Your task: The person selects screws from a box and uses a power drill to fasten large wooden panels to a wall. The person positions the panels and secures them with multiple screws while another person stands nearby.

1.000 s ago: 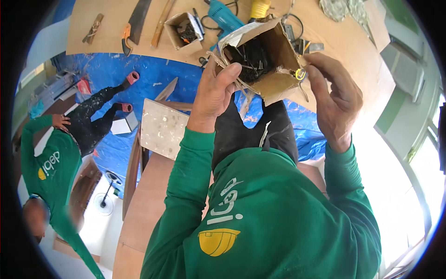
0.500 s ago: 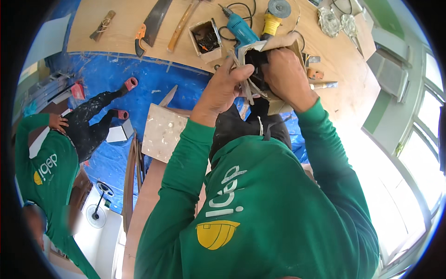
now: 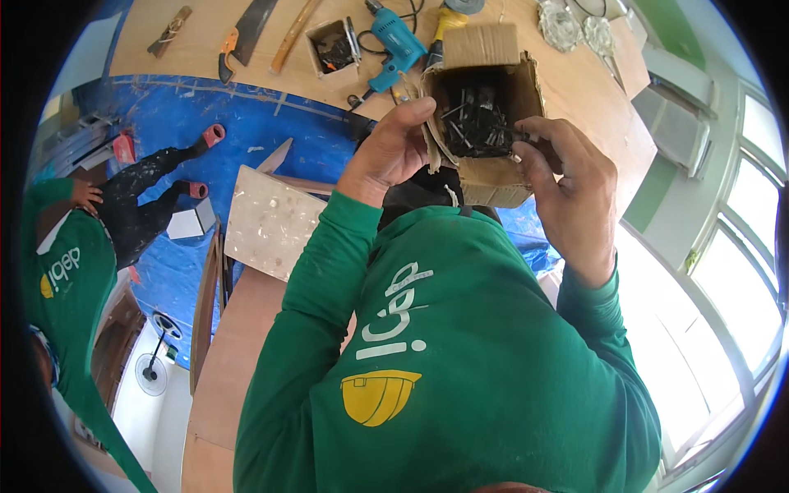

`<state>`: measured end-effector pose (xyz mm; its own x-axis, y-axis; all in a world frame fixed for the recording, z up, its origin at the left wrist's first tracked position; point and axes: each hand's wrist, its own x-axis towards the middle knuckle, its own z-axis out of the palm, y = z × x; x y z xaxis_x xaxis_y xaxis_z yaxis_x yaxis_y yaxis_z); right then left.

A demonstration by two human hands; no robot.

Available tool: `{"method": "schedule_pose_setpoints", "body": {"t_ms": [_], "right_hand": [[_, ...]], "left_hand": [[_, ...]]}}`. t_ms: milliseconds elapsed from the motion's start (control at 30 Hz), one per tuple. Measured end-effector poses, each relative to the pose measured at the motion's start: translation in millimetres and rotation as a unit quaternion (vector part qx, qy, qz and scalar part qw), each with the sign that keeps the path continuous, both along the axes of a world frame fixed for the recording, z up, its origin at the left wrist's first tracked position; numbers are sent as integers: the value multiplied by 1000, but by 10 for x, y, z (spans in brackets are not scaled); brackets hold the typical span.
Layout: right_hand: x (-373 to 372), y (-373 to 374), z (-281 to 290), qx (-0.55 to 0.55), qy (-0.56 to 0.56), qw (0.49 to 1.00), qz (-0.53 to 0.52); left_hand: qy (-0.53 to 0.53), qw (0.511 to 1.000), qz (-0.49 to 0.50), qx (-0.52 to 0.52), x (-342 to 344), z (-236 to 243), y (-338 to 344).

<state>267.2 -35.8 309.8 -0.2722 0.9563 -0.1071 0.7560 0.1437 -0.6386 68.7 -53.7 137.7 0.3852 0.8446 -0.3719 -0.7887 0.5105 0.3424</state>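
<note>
A worn cardboard box (image 3: pixel 491 177) with its flaps folded out is held up at the near edge of the workbench. Loose dark screws or nails (image 3: pixel 477 119) lie inside it. My left hand (image 3: pixel 393 148) grips the box's left wall, thumb over the rim. By the right rim, my right hand (image 3: pixel 571 177) pinches a small dark fastener between thumb and fingertips; its exact kind is hard to make out.
On the wooden workbench (image 3: pixel 246 99) are a teal drill (image 3: pixel 398 45), a smaller box of dark fasteners (image 3: pixel 333 51), an orange-handled saw (image 3: pixel 228 53) and a yellow tool (image 3: pixel 449 23). A co-worker (image 3: pixel 70 238) stands at left on blue sheeting (image 3: pixel 238 131). A pale board (image 3: pixel 271 218) lies nearby.
My right hand has come out of the box and moved right and nearer, with the small fastener in its fingers. The box now faces upward, showing its contents. The view has shifted slightly.
</note>
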Motion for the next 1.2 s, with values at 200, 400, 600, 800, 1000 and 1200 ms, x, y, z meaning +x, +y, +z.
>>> {"method": "schedule_pose_setpoints", "body": {"t_ms": [200, 400, 600, 800, 1000, 1200], "right_hand": [[369, -16, 33, -37, 7, 999, -31], [692, -26, -68, -35, 10, 999, -26], [893, -56, -113, -51, 19, 998, -39], [968, -44, -218, -55, 23, 998, -11], [834, -118, -389, -106, 19, 994, 32], [463, -278, -1091, -78, -61, 989, 108]], "left_hand": [[-10, 999, -28, 20, 352, 4, -30], [31, 998, -43, 22, 573, -34, -92], [32, 999, -16, 14, 808, 42, -155], [89, 996, -22, 16, 896, -349, -381], [119, 989, -74, -51, 868, -126, -510], [65, 991, -88, -83, 556, -297, -593]]}}
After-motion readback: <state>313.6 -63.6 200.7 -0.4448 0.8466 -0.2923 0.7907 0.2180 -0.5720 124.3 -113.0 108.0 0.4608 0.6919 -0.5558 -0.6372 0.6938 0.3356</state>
